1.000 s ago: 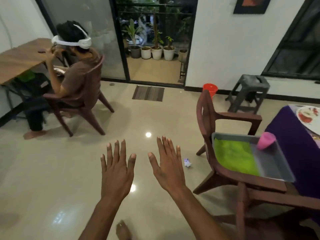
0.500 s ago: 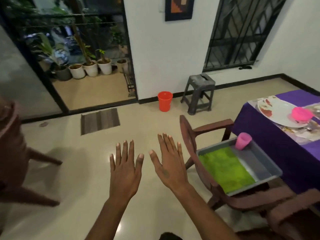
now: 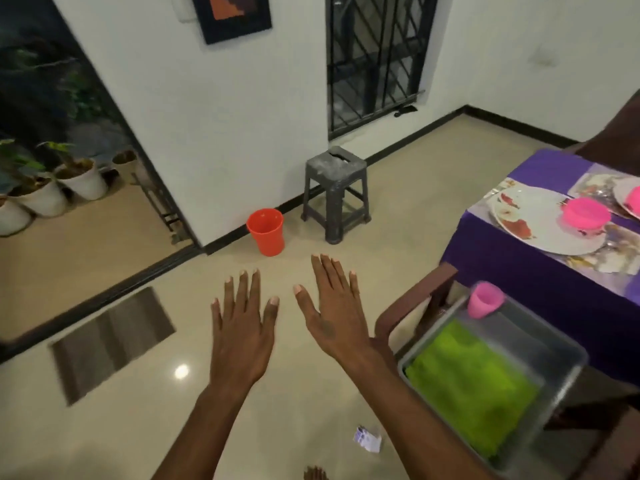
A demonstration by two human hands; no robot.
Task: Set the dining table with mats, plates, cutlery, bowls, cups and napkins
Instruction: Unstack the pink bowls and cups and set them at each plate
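Over bare floor, my left hand (image 3: 239, 336) and right hand (image 3: 334, 318) flat, fingers spread, holding nothing. Pink cup (image 3: 485, 300) in grey tray (image 3: 561, 348) to my right, apart from fingers. No readable writing.

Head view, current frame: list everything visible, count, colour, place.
tray: 1, grey, on the brown chair seat at right
cloth: 1, green, in the tray's near part
cup: 1, pink, in the tray's far corner
chair: 1, brown, beside the table
table: 1, purple cloth, right edge
plates: 2 visible, white with red pattern, on patterned mats; second is cut off by the frame
bowl: 1, pink, on the nearer plate; another pink item at the edge, unclear
stool: 1, grey, by the wall
bucket: 1, orange, on the floor by the wall
doormat: 1, striped grey-brown, at the doorway
plant pots: several, white, outside
picture: 1, on the wall
left hand: open, empty
right hand: open, empty
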